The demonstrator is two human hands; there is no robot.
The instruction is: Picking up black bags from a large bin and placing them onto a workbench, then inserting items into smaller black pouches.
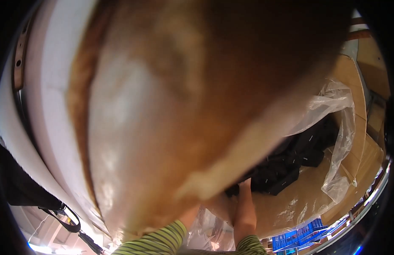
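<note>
Large blurred brown cardboard flap fills upper and centre frame | right forearm rises from lower centre into the open box, toward black parts in clear plastic liner at right | both hands hidden, grip cannot be told | left striped sleeve at bottom

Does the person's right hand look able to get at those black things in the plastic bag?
Probably yes: the right forearm points toward the black things in the open plastic bag, though a blurred brown shape hides the hand itself.

Sleeves were green-yellow with dark stripes; packets black; plastic liner clear; carton brown; crates blue.
</note>
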